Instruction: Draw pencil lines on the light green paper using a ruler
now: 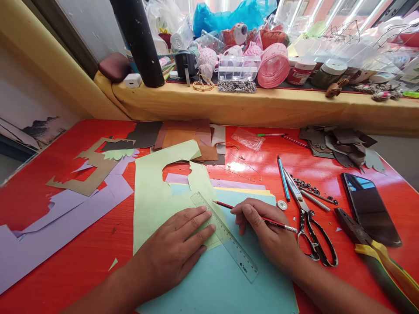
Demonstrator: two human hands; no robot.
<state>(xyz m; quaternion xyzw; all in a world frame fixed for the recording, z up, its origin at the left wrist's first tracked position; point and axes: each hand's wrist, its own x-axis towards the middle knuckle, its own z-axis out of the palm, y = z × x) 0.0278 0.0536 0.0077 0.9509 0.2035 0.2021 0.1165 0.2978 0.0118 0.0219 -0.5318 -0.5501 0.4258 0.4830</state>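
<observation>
The table [81,264] is red, the top sheet [152,196] pale green, the lower sheet [209,283] light blue. The pencil [223,204] is red and black, the ruler [234,247] clear with black marks, the pen [283,179] blue.

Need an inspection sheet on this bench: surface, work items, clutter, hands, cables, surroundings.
Surface: glossy red tabletop.
Work items: clear ruler across green paper and blue paper; pencil.
Clutter: scissors, pliers, smartphone, purple paper offcuts, grey-brown scraps.
Hands: left hand flat over ruler and green paper; right hand grips pencil, tip near ruler's edge.
Cables: nothing seen.
Surroundings: yellow cloth-covered ledge with red jar, blue plastic bag.
</observation>
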